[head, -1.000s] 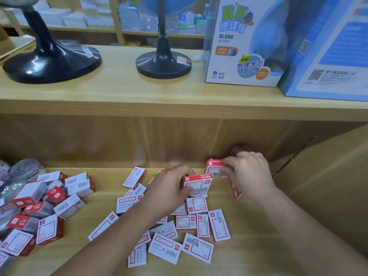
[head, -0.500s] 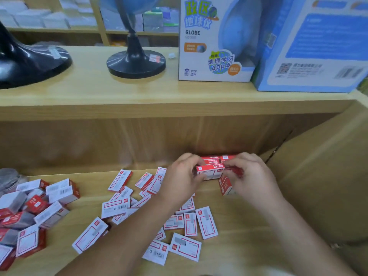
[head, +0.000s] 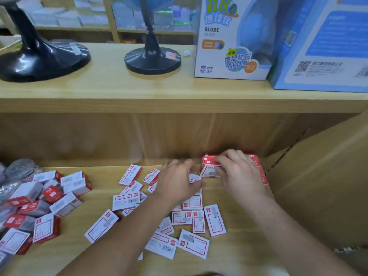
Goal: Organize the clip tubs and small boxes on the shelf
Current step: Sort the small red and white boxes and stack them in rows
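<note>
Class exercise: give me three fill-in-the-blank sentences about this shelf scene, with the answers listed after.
1. The right hand grips red boxes at the lower shelf's back ____ corner.
2. The white carton on the upper shelf reads ____.
3. Both stands beside it are ____.
Answers: right; GLOBE; black.

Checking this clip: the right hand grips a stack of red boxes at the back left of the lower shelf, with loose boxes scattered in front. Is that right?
Not quite. The head view shows the stack of red boxes gripped by the right hand at the back right of the lower shelf, not the back left. Loose boxes do lie scattered in front.
</note>
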A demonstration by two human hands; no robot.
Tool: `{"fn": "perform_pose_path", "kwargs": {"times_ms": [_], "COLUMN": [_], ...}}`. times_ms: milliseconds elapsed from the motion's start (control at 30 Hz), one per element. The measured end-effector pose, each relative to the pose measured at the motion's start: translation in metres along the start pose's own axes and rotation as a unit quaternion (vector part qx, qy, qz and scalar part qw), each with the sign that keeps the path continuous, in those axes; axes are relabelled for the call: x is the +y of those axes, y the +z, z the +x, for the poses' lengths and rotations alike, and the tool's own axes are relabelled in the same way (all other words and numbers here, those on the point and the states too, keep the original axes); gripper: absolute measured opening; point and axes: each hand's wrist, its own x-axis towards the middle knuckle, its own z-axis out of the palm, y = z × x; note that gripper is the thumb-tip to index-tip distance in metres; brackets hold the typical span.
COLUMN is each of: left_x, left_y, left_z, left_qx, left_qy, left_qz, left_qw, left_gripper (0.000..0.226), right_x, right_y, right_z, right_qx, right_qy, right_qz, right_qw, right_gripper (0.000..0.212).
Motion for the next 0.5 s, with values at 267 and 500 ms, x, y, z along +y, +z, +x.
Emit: {"fn": "perform_pose_path", "kwargs": {"times_ms": [267,500], "left_x": [-0.012,0.019], "left_y": [-0.006,0.010], "left_z": [-0.002,0.006], "left_qx": [-0.011,0.000], "left_qy": [0.034,0.030], "left_qz": [0.038,0.076], "left_qw": [0.999,0.997], "left_gripper": [0.046,0.044], "right_x": [0.002,0.018], "right_y": [-0.001,-0.008], "right_z": [0.000,-0.006], "right_qx": [-0.015,-0.006], "right_qy": [0.011,0.053], "right_qz": [-0.018,0.003], "right_qw": [1.000,0.999], "right_gripper": [0.030,0.032]}}
